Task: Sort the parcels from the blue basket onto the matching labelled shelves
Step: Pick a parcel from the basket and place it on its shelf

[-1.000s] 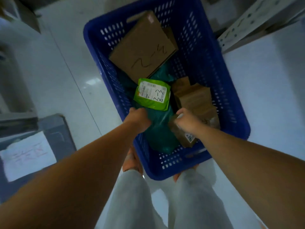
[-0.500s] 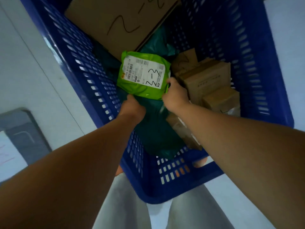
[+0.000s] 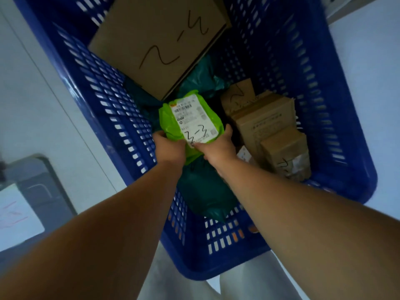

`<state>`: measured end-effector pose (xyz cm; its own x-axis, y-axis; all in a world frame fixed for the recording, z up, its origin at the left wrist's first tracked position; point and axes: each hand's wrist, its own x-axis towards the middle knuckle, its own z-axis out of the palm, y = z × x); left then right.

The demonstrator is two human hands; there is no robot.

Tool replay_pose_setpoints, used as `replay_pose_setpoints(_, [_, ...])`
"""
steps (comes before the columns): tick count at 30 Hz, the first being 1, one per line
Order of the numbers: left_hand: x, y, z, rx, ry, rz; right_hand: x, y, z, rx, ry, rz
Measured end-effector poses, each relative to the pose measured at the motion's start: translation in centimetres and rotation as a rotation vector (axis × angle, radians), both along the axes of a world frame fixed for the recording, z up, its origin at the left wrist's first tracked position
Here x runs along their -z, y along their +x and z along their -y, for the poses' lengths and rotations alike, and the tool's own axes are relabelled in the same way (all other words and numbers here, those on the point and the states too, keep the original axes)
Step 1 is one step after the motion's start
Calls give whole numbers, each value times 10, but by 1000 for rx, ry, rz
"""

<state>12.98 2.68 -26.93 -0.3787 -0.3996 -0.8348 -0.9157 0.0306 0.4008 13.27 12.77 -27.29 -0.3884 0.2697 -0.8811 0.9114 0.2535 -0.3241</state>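
Observation:
A bright green parcel (image 3: 190, 120) with a white label marked 3-3 is held up inside the blue basket (image 3: 337, 118). My left hand (image 3: 170, 148) grips its near left edge. My right hand (image 3: 218, 146) grips its near right edge, thumb on the label. Under it lies a dark teal bag (image 3: 203, 191). A large flat cardboard box (image 3: 160, 42) marked 2-4 leans at the basket's far end. Several small brown boxes (image 3: 275, 135) are stacked along the right wall.
The basket stands on a pale tiled floor (image 3: 43, 100), right in front of my legs. A grey bin or tray with a white sheet (image 3: 23, 211) sits at the left. A metal shelf post (image 3: 346, 5) shows at the top right.
Both hands have closed on the green parcel, turned it end-on toward me and lifted it off the teal bag. My head has moved closer over the basket.

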Motion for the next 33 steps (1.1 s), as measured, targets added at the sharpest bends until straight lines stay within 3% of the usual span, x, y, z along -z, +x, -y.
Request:
replay_pose_setpoints(8, [-71,-25,2,318,-57,-83,-76,-35,-32,-295,144,-52])
replay_pose_setpoints(12, [-121,-35,-2,350,103,-107,-128,-58,-53,-312,18,-38])
replay_pose_setpoints(18, [-222,-38,-25,341,373,-187,-225,-59,-75,-78,-146,-75])
replay_pose_setpoints(23, [-309,-45,-41,497,498,-268,-307,-53,-89,59,-68,-141])
replay_pose_setpoints(26, [-360,-57,-46,694,466,-345,-368,-44,-108,228,14,-285])
replay_pose_setpoints(33, [-515,-74,-79,1397,66,-647,-497,-5,-138,432,156,-433])
